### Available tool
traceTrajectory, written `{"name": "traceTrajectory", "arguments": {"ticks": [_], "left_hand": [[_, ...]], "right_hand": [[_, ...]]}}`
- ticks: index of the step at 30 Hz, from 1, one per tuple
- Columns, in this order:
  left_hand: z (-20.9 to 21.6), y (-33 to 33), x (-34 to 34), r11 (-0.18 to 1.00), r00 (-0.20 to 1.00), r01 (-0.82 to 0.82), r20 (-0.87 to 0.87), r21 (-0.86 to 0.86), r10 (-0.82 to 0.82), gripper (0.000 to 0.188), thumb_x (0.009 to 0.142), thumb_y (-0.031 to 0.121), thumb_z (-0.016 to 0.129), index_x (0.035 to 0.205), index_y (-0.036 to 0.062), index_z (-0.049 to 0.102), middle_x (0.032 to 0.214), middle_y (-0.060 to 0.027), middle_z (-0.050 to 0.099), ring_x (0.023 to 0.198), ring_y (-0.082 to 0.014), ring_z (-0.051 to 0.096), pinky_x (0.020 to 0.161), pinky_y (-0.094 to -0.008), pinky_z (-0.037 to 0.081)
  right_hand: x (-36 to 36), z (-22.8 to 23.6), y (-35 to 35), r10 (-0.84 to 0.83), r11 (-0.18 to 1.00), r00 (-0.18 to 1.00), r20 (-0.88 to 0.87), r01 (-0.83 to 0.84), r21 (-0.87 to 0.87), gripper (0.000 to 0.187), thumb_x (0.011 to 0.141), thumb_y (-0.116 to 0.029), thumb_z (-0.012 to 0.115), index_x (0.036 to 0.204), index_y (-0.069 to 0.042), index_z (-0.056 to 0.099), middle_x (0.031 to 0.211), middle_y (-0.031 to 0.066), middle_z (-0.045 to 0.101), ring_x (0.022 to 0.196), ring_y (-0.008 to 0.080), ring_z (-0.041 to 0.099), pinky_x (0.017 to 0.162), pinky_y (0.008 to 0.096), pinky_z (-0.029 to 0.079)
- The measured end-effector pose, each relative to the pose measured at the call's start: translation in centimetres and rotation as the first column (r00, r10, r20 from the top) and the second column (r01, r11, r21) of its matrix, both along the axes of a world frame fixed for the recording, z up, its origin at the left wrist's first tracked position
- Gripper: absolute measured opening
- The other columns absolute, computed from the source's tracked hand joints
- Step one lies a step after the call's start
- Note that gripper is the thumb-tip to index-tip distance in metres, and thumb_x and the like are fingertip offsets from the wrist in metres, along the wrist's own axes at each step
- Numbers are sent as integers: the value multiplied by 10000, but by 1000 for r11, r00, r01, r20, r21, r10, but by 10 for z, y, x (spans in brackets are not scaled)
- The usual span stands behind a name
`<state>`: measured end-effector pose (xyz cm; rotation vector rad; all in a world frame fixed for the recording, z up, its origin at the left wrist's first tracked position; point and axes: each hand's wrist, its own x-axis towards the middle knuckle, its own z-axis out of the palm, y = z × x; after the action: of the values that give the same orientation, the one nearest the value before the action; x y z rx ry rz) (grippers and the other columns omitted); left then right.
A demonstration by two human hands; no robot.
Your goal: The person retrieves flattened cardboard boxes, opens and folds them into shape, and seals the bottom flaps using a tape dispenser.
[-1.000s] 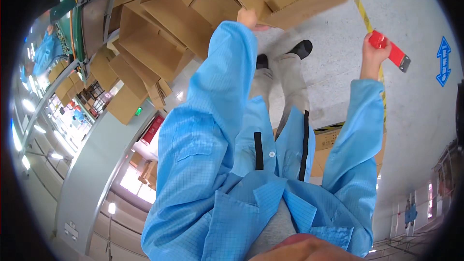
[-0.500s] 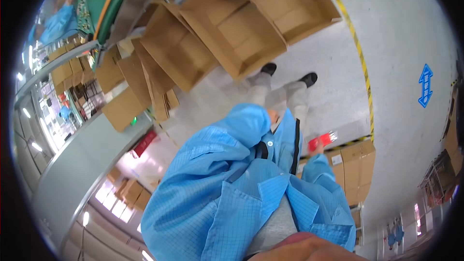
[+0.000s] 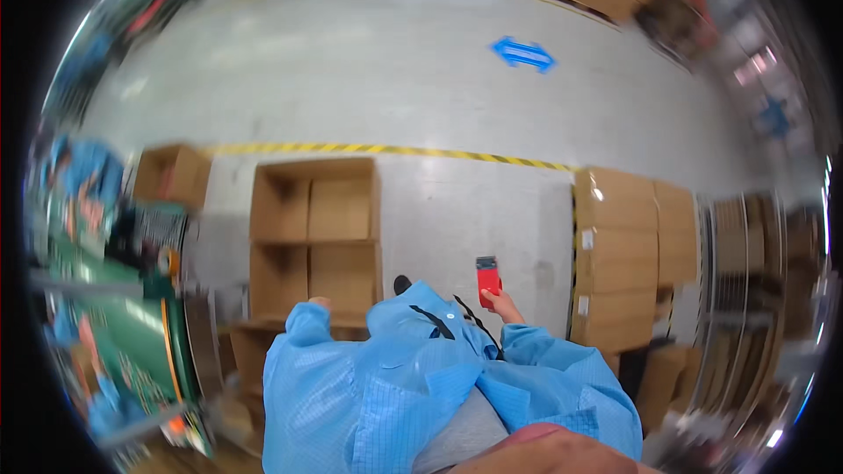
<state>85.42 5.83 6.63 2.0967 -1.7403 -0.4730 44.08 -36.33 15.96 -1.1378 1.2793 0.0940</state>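
My right hand (image 3: 500, 302) is held out at my right side, its fingers wrapped round a red, block-shaped object (image 3: 488, 283). That object has a dark grey, banded end pointing away from me; its exact kind does not show. On the other side, only a small part of my left hand (image 3: 321, 302) shows past its blue sleeve, and its fingers cannot be made out. It appears in front of the open cardboard boxes (image 3: 378, 211), which stand joined in a row to my left; I cannot tell whether it touches them.
A stack of closed cardboard cartons (image 3: 617, 254) stands to my right, with a wire rack (image 3: 746, 298) beyond. Yellow-black tape (image 3: 421, 152) crosses the floor ahead, with a blue double-ended arrow (image 3: 524, 54) past it. People in blue work at a green bench (image 3: 132, 325) on the left.
My view has swung round to the right, so the open boxes now lie at my left and the floor tape runs across in front. The red object stays in my right hand.
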Motion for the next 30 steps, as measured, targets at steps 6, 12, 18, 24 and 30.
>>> {"name": "traceTrajectory", "arguments": {"ticks": [6,12,18,24,30], "left_hand": [[17,-195,-33,448,-6,-508,-523,736,852,243,895,198,503,708,73,594,562,-45,508,507,-179,488,435,-352,406],[-6,-381,-246,792,859,176,-484,585,167,280,922,296,507,764,76,578,724,-67,607,574,-201,566,536,-361,505],[50,-422,-637,546,504,685,-855,482,122,228,929,286,536,1053,106,599,839,-79,647,684,-178,615,519,-304,475],[17,-415,-837,347,499,864,-530,365,-686,309,875,248,595,1139,91,564,1034,-96,647,873,-206,616,674,-362,512],[-27,-408,-996,296,391,903,-309,311,-867,476,790,243,629,1208,36,531,1075,-195,633,1016,-349,596,913,-411,461]], "right_hand": [[-137,-8,86,-296,938,945,140,315,-142,338,872,-312,641,1055,-29,635,882,43,651,770,143,576,684,295,456],[-338,-69,267,-789,585,605,109,793,-168,295,831,-243,676,1063,-65,638,863,56,654,738,167,605,622,339,496],[-510,-91,433,-819,-567,-564,103,824,8,302,879,-413,621,1093,-214,546,903,16,627,778,187,602,680,373,510],[-514,-25,523,-536,-815,-832,144,554,168,306,885,-405,632,1051,-160,555,856,1,624,733,163,601,606,316,499],[-396,-38,588,-455,-891,-880,-138,448,79,397,908,-449,579,1108,-105,573,952,33,636,833,196,613,721,372,524]]}}
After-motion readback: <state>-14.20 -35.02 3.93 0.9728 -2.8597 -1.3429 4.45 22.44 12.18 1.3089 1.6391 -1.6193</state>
